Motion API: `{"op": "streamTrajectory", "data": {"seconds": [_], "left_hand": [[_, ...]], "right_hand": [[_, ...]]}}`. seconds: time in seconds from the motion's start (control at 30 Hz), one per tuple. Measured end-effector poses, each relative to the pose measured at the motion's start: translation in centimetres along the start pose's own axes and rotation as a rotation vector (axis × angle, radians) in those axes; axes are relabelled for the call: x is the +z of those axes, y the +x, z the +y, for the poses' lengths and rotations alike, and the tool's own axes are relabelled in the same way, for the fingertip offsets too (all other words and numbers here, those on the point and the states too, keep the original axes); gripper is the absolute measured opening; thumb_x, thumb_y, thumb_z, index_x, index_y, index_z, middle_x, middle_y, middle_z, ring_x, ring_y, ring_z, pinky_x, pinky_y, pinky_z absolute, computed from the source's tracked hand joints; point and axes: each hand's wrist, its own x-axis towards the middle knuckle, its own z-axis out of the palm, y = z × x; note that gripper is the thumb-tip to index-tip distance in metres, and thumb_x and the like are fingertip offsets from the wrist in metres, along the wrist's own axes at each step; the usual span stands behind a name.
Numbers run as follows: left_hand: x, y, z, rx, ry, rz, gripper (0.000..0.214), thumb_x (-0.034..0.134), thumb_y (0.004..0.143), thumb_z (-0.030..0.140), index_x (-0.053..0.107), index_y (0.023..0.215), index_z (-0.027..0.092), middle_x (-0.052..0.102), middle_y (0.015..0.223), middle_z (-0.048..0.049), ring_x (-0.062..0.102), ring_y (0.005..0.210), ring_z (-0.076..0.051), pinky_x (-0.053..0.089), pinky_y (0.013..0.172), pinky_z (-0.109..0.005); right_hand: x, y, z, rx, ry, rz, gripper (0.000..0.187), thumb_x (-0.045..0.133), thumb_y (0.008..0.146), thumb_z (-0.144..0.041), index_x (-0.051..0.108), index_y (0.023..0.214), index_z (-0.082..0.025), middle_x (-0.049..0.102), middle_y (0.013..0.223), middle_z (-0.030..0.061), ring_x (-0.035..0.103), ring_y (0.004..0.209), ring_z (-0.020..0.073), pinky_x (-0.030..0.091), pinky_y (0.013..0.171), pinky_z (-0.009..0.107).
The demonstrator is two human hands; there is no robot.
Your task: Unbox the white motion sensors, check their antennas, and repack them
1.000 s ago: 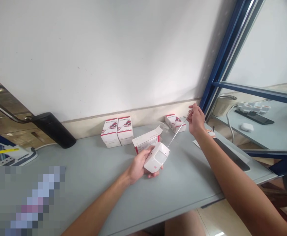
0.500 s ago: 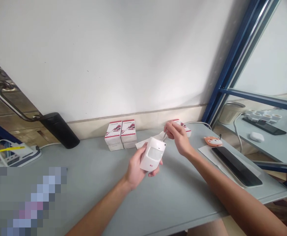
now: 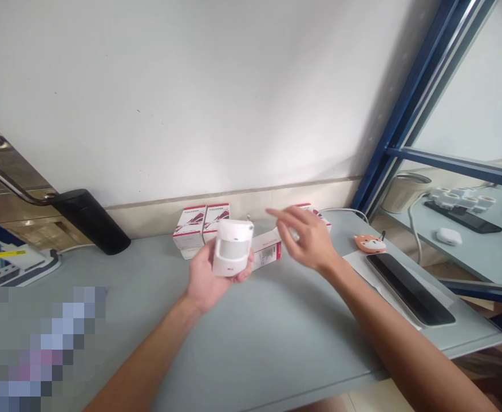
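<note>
My left hand [image 3: 203, 277] is closed round a white motion sensor [image 3: 232, 246] and holds it up above the table, its curved window facing me. A small metal tip [image 3: 249, 217] stands out at the sensor's upper right corner. To the right of it and apart from it is my right hand [image 3: 304, 236], index finger stretched out and thumb apart. A small pale spot shows between that thumb and the fingers; I cannot make out what it is. Behind the sensor and between the hands lies a white and red box [image 3: 268, 256], partly hidden.
White and red boxes [image 3: 190, 220] are stacked by the wall; another box [image 3: 306, 206] is behind my right hand. A phone [image 3: 409, 289] and an orange animal-shaped item [image 3: 370, 244] lie right. A black cylinder [image 3: 91, 220] and a power strip [image 3: 27, 266] are left.
My right hand has let go of the thin metal rod at the sensor's top and spread its fingers. My left hand has moved left with the sensor, which is now more upright.
</note>
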Motion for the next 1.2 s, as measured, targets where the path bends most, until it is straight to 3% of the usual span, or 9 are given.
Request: {"op": "streamTrajectory", "data": {"seconds": [0.1,0.23,0.37,0.53,0.6,0.73,0.9,1.07,1.2], "left_hand": [[-0.3,0.1,0.9,0.015,-0.079,0.01,0.032,0.043,0.097,0.038,0.067,0.094,0.017,0.068,0.085,-0.0109,0.053,0.057,-0.02,0.041,0.064,-0.035],[-0.5,0.1,0.5,-0.065,-0.109,-0.064,0.036,0.042,0.098,0.04,0.068,0.094,0.015,0.067,0.087,-0.0127,0.055,0.06,-0.02,0.04,0.064,-0.034],[0.0,0.0,-0.1,-0.13,-0.149,-0.112,0.041,0.041,0.1,0.045,0.068,0.095,0.015,0.067,0.088,-0.0126,0.057,0.06,-0.021,0.038,0.063,-0.034],[0.5,-0.2,-0.6,-0.178,-0.167,-0.125,0.042,0.042,0.101,0.046,0.069,0.096,0.014,0.067,0.087,-0.0126,0.056,0.059,-0.02,0.036,0.062,-0.033],[0.4,-0.1,-0.7,-0.185,-0.164,-0.116,0.041,0.043,0.1,0.045,0.07,0.096,0.014,0.068,0.088,-0.0128,0.056,0.059,-0.02,0.036,0.062,-0.033],[0.4,-0.1,-1.1,-0.211,-0.177,-0.109,0.044,0.042,0.102,0.049,0.07,0.101,0.015,0.069,0.091,-0.013,0.056,0.06,-0.019,0.035,0.063,-0.034],[0.9,-0.2,-2.1,-0.316,-0.209,-0.182,0.055,0.037,0.103,0.06,0.069,0.11,0.015,0.068,0.092,-0.0134,0.059,0.06,-0.02,0.031,0.061,-0.033],[1.3,-0.4,-3.0,-0.342,-0.166,-0.187,0.056,0.037,0.104,0.062,0.066,0.115,0.015,0.069,0.093,-0.0133,0.06,0.058,-0.02,0.032,0.06,-0.033],[1.6,-0.4,-3.5,-0.333,-0.112,-0.171,0.055,0.038,0.104,0.06,0.06,0.134,0.019,0.068,0.091,-0.0105,0.06,0.058,-0.019,0.034,0.059,-0.032]], "right_hand": [[0.7,-0.3,4.0,0.184,-0.211,0.04,0.037,0.049,0.102,-0.025,0.072,0.132,-0.024,0.074,0.111,0.0111,0.065,0.102,0.029,0.049,0.092,0.044],[1.6,-1.3,7.6,0.233,-0.336,-0.192,0.035,0.06,0.096,-0.026,0.073,0.129,-0.024,0.073,0.13,0.0122,0.058,0.129,0.0357,0.042,0.11,0.054],[1.6,-1.6,7.9,0.266,-0.267,-0.278,0.034,0.055,0.101,-0.035,0.073,0.129,-0.026,0.078,0.124,0.0086,0.057,0.134,0.0335,0.037,0.118,0.055],[1.1,-1.3,7.6,0.164,-0.154,-0.327,0.043,0.061,0.096,-0.033,0.066,0.138,-0.029,0.08,0.114,0.0037,0.061,0.129,0.0319,0.037,0.119,0.054],[0.9,-1.1,7.9,0.195,-0.166,-0.245,0.036,0.057,0.096,-0.027,0.07,0.13,-0.028,0.08,0.113,0.0048,0.067,0.119,0.0306,0.041,0.114,0.053],[-0.2,-0.7,8.8,0.314,-0.16,0.07,0.026,0.053,0.097,-0.024,0.076,0.107,-0.025,0.079,0.107,0.0082,0.07,0.103,0.0297,0.051,0.097,0.047],[-1.5,-0.4,9.0,0.398,-0.044,0.359,0.016,0.058,0.088,-0.02,0.072,0.087,-0.025,0.077,0.1,0.0049,0.068,0.105,0.0284,0.049,0.101,0.046],[-0.9,-0.5,8.5,0.421,0.222,0.407,0.012,0.058,0.083,-0.019,0.069,0.083,-0.025,0.074,0.104,0.0035,0.068,0.106,0.0253,0.049,0.104,0.045],[-0.1,-0.6,8.1,0.421,0.342,0.391,0.009,0.059,0.082,-0.02,0.067,0.077,-0.024,0.072,0.103,0.0032,0.066,0.107,0.0257,0.048,0.103,0.046]]}}
